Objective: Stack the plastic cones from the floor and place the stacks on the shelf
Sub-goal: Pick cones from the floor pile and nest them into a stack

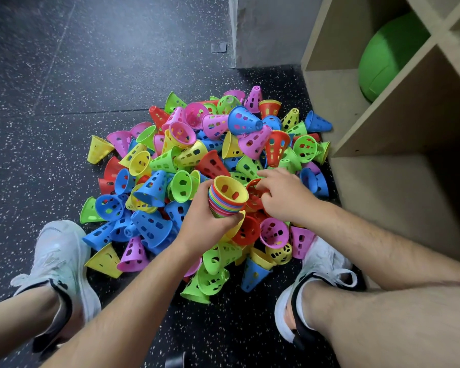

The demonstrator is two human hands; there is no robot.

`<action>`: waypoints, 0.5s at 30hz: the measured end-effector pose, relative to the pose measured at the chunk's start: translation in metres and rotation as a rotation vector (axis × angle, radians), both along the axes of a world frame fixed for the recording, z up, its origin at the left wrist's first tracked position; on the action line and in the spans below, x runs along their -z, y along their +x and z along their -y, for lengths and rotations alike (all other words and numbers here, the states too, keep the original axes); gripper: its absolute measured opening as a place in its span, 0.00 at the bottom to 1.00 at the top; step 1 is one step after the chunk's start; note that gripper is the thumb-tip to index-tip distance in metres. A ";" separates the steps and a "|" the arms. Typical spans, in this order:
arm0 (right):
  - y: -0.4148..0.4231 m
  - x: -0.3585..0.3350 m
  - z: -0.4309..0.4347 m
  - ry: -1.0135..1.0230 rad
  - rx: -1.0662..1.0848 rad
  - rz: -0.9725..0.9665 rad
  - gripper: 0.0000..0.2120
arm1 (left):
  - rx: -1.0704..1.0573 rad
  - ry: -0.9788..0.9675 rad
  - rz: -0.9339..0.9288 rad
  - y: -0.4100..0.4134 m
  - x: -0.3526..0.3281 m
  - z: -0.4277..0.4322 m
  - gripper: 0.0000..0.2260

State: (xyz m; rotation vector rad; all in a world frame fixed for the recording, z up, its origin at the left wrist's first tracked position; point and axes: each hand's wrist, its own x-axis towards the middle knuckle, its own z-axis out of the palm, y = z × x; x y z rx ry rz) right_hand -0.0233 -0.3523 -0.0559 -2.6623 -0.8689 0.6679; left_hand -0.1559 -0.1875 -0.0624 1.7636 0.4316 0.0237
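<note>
The left hand (205, 221) grips a nested cone stack (227, 199), yellow cone topmost; just beside it, the right hand (282, 197) pinches a red cone (252, 193) on the pile (197, 160).

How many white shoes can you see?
2. The left shoe sits left of the cone pile; the right shoe sits at the pile's right edge, near the shelf.

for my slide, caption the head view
Left hand holds a multicoloured plastic cone stack; right hand pinches a red plastic cone.
</note>
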 end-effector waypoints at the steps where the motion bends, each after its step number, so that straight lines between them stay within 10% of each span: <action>1: -0.001 0.001 0.001 0.007 -0.002 0.002 0.21 | 0.000 -0.005 -0.004 0.000 0.000 0.000 0.28; 15: -0.003 -0.009 0.001 0.477 0.194 0.104 0.26 | -0.063 -0.030 -0.010 -0.001 0.000 -0.008 0.30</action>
